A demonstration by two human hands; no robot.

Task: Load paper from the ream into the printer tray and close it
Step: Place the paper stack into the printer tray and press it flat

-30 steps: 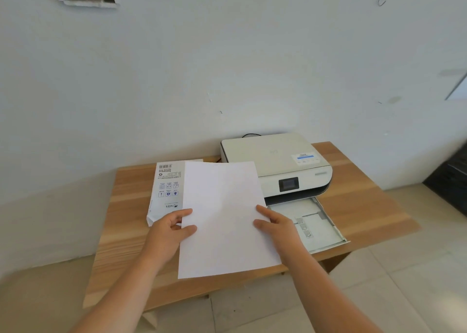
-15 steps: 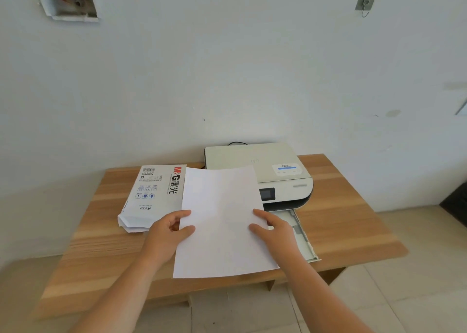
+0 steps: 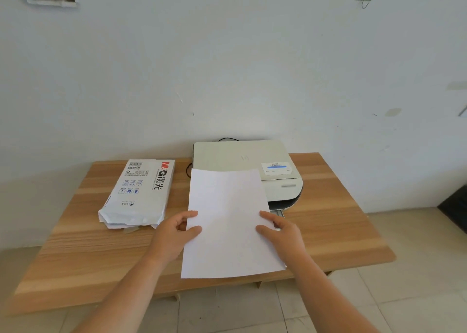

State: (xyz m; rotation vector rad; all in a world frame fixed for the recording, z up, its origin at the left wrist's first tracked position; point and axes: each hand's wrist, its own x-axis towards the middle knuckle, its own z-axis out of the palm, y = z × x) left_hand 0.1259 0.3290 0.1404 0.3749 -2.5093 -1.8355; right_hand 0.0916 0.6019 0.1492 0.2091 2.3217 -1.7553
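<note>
I hold a stack of white paper (image 3: 228, 221) above the wooden table (image 3: 336, 219), in front of the white printer (image 3: 242, 157). My left hand (image 3: 174, 234) pinches the paper's left edge, thumb on top. My right hand (image 3: 283, 234) grips the right edge the same way. The paper covers nearly all of the pulled-out printer tray; only a sliver of the tray (image 3: 278, 212) shows beside my right hand. The opened ream wrapper (image 3: 137, 193) lies on the table to the left of the printer.
A black cable (image 3: 188, 171) runs behind the printer along the white wall. The table's front edge is just under the paper. Tiled floor lies below, and a dark object (image 3: 454, 210) sits at the far right.
The paper and both hands have moved right, from beside the ream to in front of the printer, now hiding the tray. The view has shifted too.
</note>
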